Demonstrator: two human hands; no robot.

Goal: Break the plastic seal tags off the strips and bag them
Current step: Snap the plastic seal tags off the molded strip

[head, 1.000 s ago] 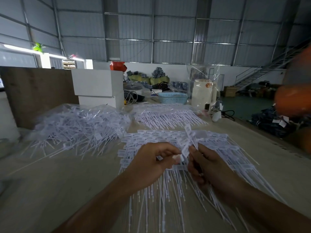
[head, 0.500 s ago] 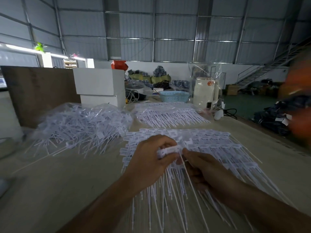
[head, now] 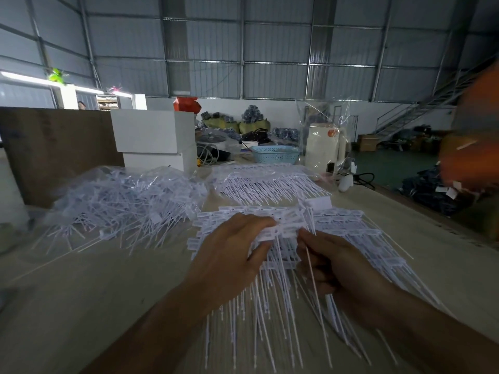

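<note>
A strip of white plastic seal tags (head: pixel 280 233) is held just above a wide stack of more strips (head: pixel 351 238) lying on the table. My left hand (head: pixel 232 255) grips the strip's left part by the tag heads, its fingers curled over them. My right hand (head: pixel 337 268) pinches tags at the strip's right end, and a loose tail crosses its fingers. A heap of separated tags lies in a clear bag (head: pixel 121 203) at the left. Another stack of strips (head: pixel 270 182) lies farther back.
White boxes (head: pixel 154 139) and a brown board (head: pixel 59 149) stand behind the bag. A blue basket (head: pixel 275 153) and a cream appliance (head: pixel 324 149) sit at the table's far end. A blurred person in orange (head: pixel 475 136) is at the right edge.
The strip came down from its raised position to just above the stack. My hands moved closer over it, and the right hand's fingers shifted along the tags.
</note>
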